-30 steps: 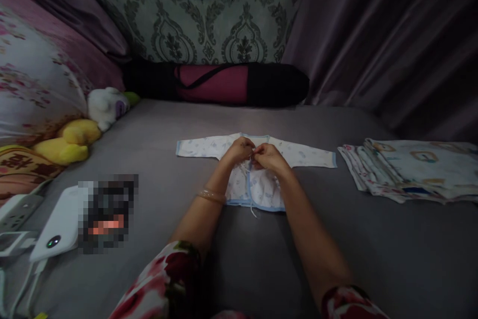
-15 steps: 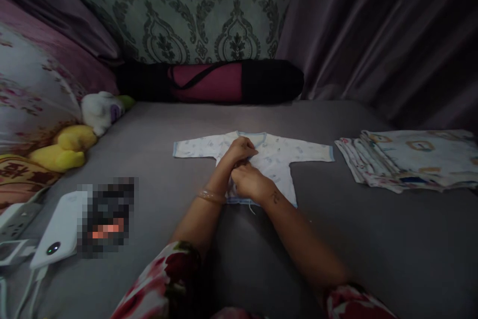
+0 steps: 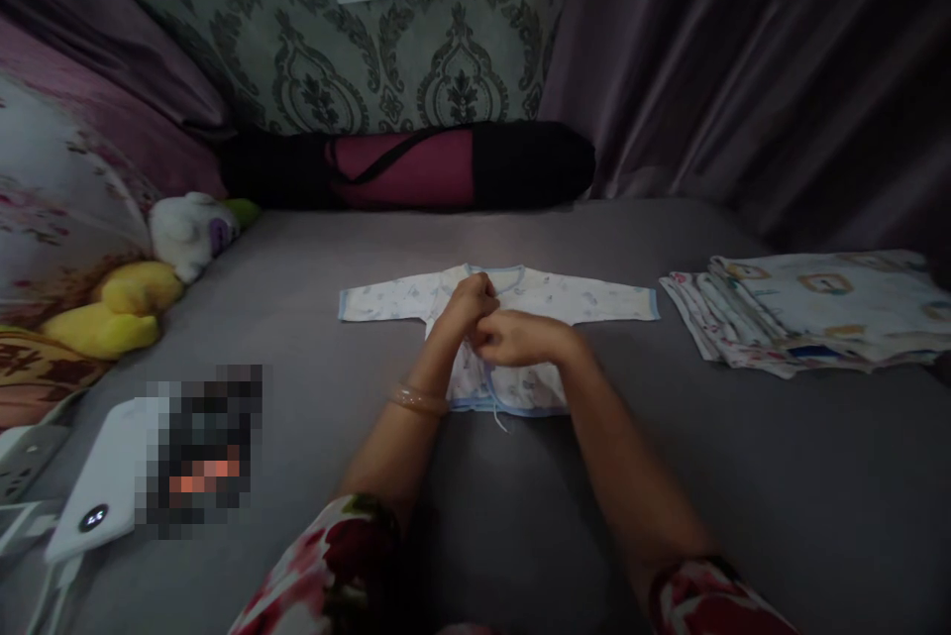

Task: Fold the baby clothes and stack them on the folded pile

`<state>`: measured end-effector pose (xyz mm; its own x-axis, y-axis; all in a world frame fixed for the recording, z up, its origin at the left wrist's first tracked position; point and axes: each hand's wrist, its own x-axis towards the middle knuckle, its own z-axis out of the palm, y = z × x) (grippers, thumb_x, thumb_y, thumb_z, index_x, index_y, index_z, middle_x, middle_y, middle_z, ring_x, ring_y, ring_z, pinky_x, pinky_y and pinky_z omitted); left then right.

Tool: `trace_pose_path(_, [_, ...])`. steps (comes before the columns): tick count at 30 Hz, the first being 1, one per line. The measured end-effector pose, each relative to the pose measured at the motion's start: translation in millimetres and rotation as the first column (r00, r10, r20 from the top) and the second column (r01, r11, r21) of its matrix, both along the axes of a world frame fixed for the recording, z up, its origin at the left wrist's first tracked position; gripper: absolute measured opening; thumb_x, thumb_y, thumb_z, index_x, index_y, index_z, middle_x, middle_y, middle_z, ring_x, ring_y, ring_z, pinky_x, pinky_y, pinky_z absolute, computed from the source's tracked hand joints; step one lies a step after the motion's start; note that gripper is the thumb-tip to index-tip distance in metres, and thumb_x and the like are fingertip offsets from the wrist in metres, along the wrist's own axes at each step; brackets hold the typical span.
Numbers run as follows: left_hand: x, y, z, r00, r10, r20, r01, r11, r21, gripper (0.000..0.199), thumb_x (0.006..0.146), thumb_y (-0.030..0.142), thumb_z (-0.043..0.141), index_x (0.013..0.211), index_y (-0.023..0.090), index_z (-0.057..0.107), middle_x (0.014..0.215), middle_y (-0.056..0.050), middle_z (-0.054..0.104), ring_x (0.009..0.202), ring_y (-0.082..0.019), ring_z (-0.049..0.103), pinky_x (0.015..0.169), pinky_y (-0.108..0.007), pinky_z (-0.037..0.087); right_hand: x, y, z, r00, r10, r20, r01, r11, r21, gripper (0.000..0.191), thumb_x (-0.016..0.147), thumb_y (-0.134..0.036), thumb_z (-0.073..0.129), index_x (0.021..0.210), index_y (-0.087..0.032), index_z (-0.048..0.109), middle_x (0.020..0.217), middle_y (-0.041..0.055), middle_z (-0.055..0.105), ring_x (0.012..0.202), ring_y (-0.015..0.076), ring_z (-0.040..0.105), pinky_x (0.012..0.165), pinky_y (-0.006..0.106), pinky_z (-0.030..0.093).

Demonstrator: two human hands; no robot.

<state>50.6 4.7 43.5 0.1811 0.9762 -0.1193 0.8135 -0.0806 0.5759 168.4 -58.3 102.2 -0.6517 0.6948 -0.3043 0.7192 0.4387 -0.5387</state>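
A small white baby shirt (image 3: pixel 535 290) with pale blue trim and a faint print lies flat, its sleeves spread to both sides. Over the middle of its chest my left hand (image 3: pixel 471 303) is closed, fingertips pinched at the front of the cloth. Close against it, slightly nearer and to the right, my right hand (image 3: pixel 516 338) is also closed, the knuckles turned inward. Both hands grip at the shirt's front overlap; the exact bit of cloth or tie between the fingers is hidden. A thin white tie (image 3: pixel 500 414) hangs out at the bottom hem.
Folded printed cloths (image 3: pixel 824 308) are stacked on the right of the grey sheet (image 3: pixel 297 318). At left lie a white power bank (image 3: pixel 104 486) with cables, a blurred-out object and plush toys (image 3: pixel 111 313). A black and maroon long bag (image 3: pixel 416 169) rests along the wall.
My right hand has shifted up and its wrist has turned, so the forearm now bends in from the right. My left hand stays nearly in place. The whole view has shifted slightly.
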Motion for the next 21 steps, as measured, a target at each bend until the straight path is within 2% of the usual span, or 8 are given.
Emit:
trace_pose_path(1, [-0.5,0.1,-1.1,1.000,-0.007,-0.003,0.007,1.000,0.016,0.012,0.072,0.013,0.062,0.084,0.014,0.066,0.082,-0.006,0.069,0.078,-0.017,0.061,0.071,-0.025,0.045,11.2,8.0,-2.9,0.998,-0.052,-0.023,0.052,0.999,0.003,0.019,0.079,-0.015,0.053,0.082,-0.014,0.071,0.077,0.0025,0.069,0.070,0.0144,0.060,0.061,0.022,0.042])
trace_pose_path(3, [-1.8,0.2,-4.1,1.000,-0.016,0.026,0.015,0.999,0.033,0.013,0.073,0.015,0.063,0.085,0.015,0.066,0.082,-0.005,0.068,0.078,-0.016,0.060,0.071,-0.024,0.045,30.8,22.5,-12.1,0.958,-0.287,-0.004,0.286,0.953,0.103,0.026,0.085,-0.020,0.045,0.085,-0.014,0.071,0.079,0.0051,0.069,0.074,0.0171,0.062,0.064,0.024,0.042])
trace_pose_path(5, [-3.1,0.6,-7.5,0.997,-0.017,0.069,0.016,1.000,0.012,0.012,0.073,0.015,0.064,0.085,0.016,0.065,0.079,-0.003,0.067,0.075,-0.015,0.060,0.069,-0.023,0.045,42.4,33.2,-26.7,0.839,-0.543,0.029,0.514,0.810,0.282,0.034,0.091,-0.019,0.037,0.100,-0.012,0.069,0.097,0.0119,0.070,0.092,0.0217,0.064,0.077,0.028,0.045])
trace_pose_path(6, [-3.6,0.9,-9.0,0.996,-0.016,0.084,0.016,1.000,-0.007,0.011,0.073,0.015,0.064,0.083,0.016,0.065,0.077,-0.003,0.066,0.073,-0.014,0.060,0.068,-0.023,0.044,44.5,36.8,-35.6,0.794,-0.607,0.038,0.560,0.754,0.343,0.038,0.093,-0.019,0.034,0.111,-0.011,0.066,0.111,0.0153,0.068,0.105,0.0234,0.061,0.086,0.030,0.043])
trace_pose_path(9, [-4.9,3.2,-13.0,0.995,-0.011,0.103,0.013,1.000,-0.013,0.010,0.072,0.015,0.064,0.082,0.016,0.064,0.077,-0.003,0.065,0.071,-0.014,0.059,0.066,-0.022,0.043,38.3,40.6,-64.0,0.783,-0.613,0.101,0.544,0.755,0.367,0.049,0.098,-0.029,0.032,0.140,-0.008,0.045,0.150,0.0181,0.039,0.139,0.0266,0.033,0.110,0.038,0.028])
trace_pose_path(12, [-6.3,6.8,-16.0,0.992,-0.005,0.126,0.006,1.000,-0.002,0.014,0.073,0.014,0.064,0.086,0.015,0.063,0.079,-0.003,0.066,0.071,-0.013,0.058,0.066,-0.022,0.043,25.2,36.0,-86.3,0.770,-0.629,0.107,0.536,0.729,0.425,0.064,0.098,-0.045,0.027,0.150,-0.006,0.028,0.158,0.0168,0.021,0.146,0.0310,0.013,0.115,0.049,0.011])
trace_pose_path(17, [-7.0,7.9,-17.6,0.992,-0.019,0.127,0.024,0.999,-0.033,0.015,0.073,0.012,0.062,0.088,0.015,0.062,0.077,-0.002,0.065,0.069,-0.013,0.057,0.065,-0.022,0.044,16.1,27.8,-96.3,0.760,-0.650,-0.012,0.550,0.633,0.545,0.064,0.098,-0.047,0.029,0.147,-0.008,0.034,0.155,0.0172,0.029,0.144,0.0315,0.017,0.115,0.051,0.009])
trace_pose_path(21, [-7.1,1.1,-15.5,0.996,-0.061,0.060,0.059,0.998,0.033,0.014,0.077,0.013,0.058,0.091,0.015,0.061,0.082,-0.003,0.066,0.074,-0.014,0.059,0.069,-0.022,0.045,32.2,34.4,-81.3,0.765,-0.625,-0.159,0.633,0.680,0.370,0.054,0.098,-0.042,0.033,0.142,-0.013,0.043,0.151,0.0138,0.039,0.141,0.0256,0.029,0.115,0.046,0.019])
